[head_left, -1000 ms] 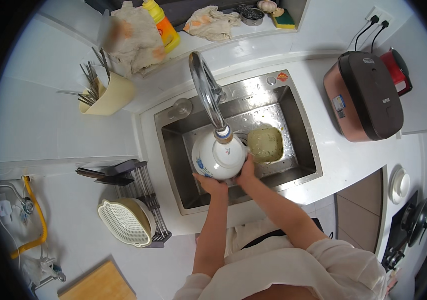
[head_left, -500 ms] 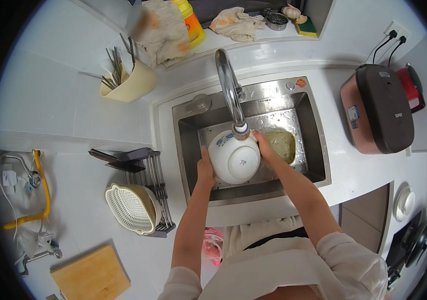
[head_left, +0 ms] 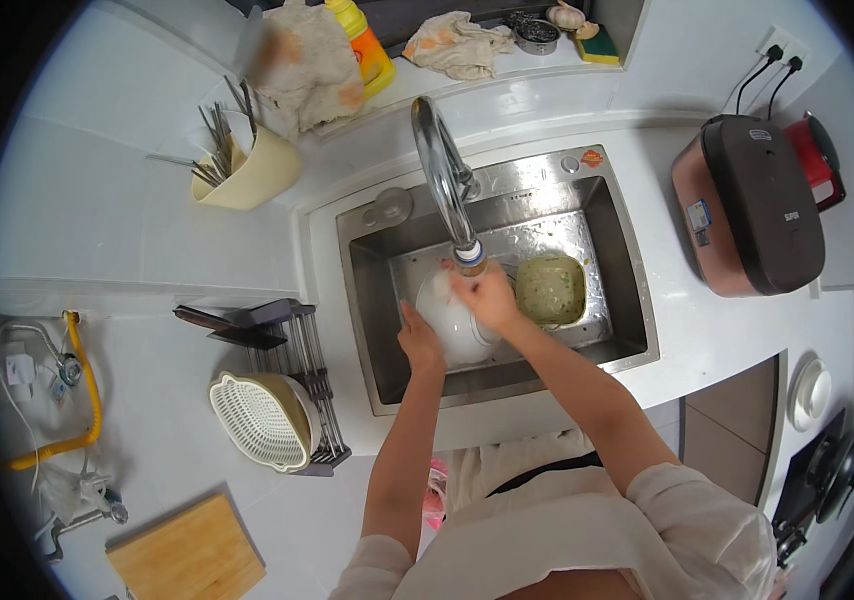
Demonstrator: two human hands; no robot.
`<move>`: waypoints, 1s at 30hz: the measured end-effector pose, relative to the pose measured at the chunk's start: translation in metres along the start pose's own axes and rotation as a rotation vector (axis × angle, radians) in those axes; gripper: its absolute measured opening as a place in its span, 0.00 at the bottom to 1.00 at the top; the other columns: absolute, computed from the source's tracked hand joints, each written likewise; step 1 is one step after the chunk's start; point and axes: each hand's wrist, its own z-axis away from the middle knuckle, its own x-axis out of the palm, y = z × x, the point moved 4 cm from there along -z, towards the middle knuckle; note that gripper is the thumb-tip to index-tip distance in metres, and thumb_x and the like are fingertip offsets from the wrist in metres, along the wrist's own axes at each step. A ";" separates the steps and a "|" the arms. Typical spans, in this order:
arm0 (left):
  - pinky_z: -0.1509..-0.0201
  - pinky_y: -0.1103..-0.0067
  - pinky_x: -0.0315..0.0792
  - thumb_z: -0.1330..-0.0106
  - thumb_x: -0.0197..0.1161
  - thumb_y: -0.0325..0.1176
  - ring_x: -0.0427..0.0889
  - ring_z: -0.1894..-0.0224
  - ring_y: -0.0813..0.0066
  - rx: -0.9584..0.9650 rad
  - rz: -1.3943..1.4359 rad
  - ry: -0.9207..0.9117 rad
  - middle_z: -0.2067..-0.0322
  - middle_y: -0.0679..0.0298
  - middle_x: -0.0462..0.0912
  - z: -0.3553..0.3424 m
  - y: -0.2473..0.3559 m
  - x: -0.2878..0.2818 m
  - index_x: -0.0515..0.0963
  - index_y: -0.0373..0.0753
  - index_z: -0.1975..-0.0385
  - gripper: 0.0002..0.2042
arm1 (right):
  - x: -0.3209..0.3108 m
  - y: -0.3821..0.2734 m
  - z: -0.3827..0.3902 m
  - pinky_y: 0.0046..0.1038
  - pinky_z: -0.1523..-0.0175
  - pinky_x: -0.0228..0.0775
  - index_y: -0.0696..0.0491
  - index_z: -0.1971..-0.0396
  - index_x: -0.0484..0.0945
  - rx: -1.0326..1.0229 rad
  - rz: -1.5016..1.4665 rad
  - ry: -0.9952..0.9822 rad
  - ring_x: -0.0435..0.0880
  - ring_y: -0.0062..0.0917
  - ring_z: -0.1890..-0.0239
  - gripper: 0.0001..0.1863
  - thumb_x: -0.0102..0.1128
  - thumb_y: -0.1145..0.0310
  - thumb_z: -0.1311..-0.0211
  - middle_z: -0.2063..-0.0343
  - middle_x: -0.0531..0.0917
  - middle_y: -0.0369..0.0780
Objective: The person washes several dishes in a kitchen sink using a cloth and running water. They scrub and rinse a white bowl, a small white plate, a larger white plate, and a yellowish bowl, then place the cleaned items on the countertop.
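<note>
A white bowl (head_left: 455, 335) is tipped over in the steel sink (head_left: 352, 290), its outer underside turned up beneath the chrome tap (head_left: 437, 160). My left hand (head_left: 421, 342) grips the bowl's left side, thumb against the outer wall. Across the upper right of the bowl lies my right hand (head_left: 487, 298), just under the spout. Its fingers are smeared by motion and partly hidden, so their closure is unclear. To the right of that hand, a square greenish container (head_left: 550, 290) sits on the sink floor with cloudy liquid inside.
Left of the sink stand a dish rack (head_left: 309, 350), a cream colander (head_left: 259, 420) and a knife (head_left: 232, 325). A rice cooker (head_left: 747, 205) is on the right counter. Behind are a utensil holder (head_left: 257, 170), rags (head_left: 459, 45) and a yellow bottle (head_left: 362, 45). A cutting board (head_left: 187, 550) lies lower left.
My right hand has moved from the bowl's right rim onto its upturned outside. The bowl has shifted slightly left and down. My left hand stays on its left side.
</note>
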 end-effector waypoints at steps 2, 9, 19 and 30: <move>0.72 0.77 0.66 0.33 0.43 0.51 0.72 0.75 0.75 -0.151 0.066 0.037 0.76 0.62 0.76 0.006 0.000 0.001 0.74 0.26 0.69 0.27 | -0.005 0.018 0.001 0.35 0.58 0.64 0.53 0.66 0.77 0.207 -0.075 0.006 0.76 0.34 0.66 0.12 0.58 0.67 0.54 0.67 0.80 0.41; 0.76 0.75 0.60 0.33 0.41 0.52 0.63 0.80 0.79 0.099 -0.137 0.006 0.85 0.65 0.68 0.005 -0.006 -0.007 0.69 0.31 0.83 0.28 | 0.006 -0.023 0.019 0.41 0.43 0.55 0.48 0.62 0.77 -0.312 0.003 -0.044 0.71 0.33 0.50 0.17 0.64 0.66 0.58 0.56 0.76 0.37; 0.78 0.79 0.58 0.32 0.40 0.51 0.59 0.82 0.83 0.240 -0.258 -0.100 0.89 0.70 0.63 0.010 0.003 -0.001 0.65 0.36 0.90 0.28 | -0.008 0.044 0.008 0.31 0.56 0.68 0.52 0.61 0.76 0.051 -0.138 0.155 0.78 0.35 0.63 0.14 0.56 0.69 0.52 0.66 0.80 0.44; 0.64 0.74 0.68 0.33 0.40 0.52 0.75 0.66 0.71 -0.133 0.023 -0.088 0.66 0.60 0.77 0.010 0.001 -0.011 0.74 0.31 0.61 0.26 | 0.000 0.049 -0.017 0.23 0.51 0.64 0.51 0.61 0.77 0.399 -0.286 -0.278 0.75 0.21 0.59 0.12 0.54 0.63 0.43 0.60 0.78 0.34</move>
